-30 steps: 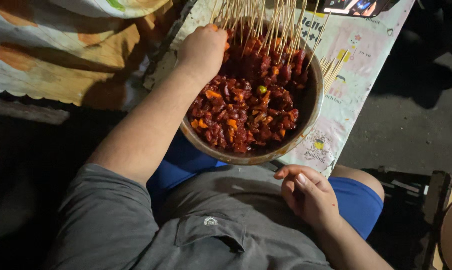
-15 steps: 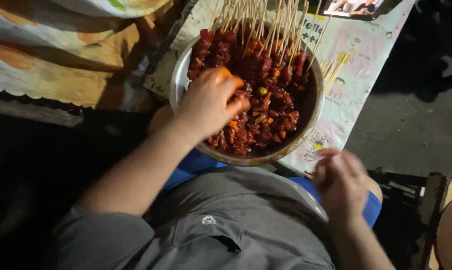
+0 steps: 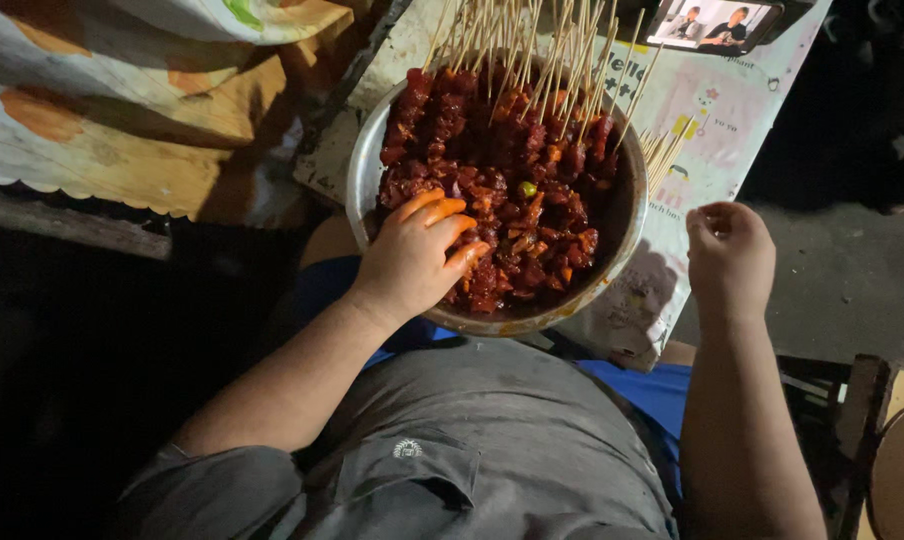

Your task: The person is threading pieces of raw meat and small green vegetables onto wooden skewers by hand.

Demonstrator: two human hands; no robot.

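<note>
A round metal bowl (image 3: 364,170) sits in front of me, filled with red marinated meat pieces (image 3: 517,215). Several meat-loaded bamboo skewers (image 3: 532,70) lean across its far side. My left hand (image 3: 412,260) lies in the near-left part of the bowl, its orange-stained fingers spread over the meat and touching it. My right hand (image 3: 730,262) hovers just right of the bowl's rim with its fingers curled in, and I see nothing in it. A few bare skewers (image 3: 662,150) lie by the rim near that hand.
The bowl rests on a small table with a pale printed cover (image 3: 717,120). A phone (image 3: 714,24) showing a video leans at the far edge. A patterned cloth (image 3: 122,110) lies to the left, and a wooden stool (image 3: 897,450) stands at the right.
My left hand came back from the bowl's far rim to its near-left side. My right hand rose from my lap to beside the bowl's right rim.
</note>
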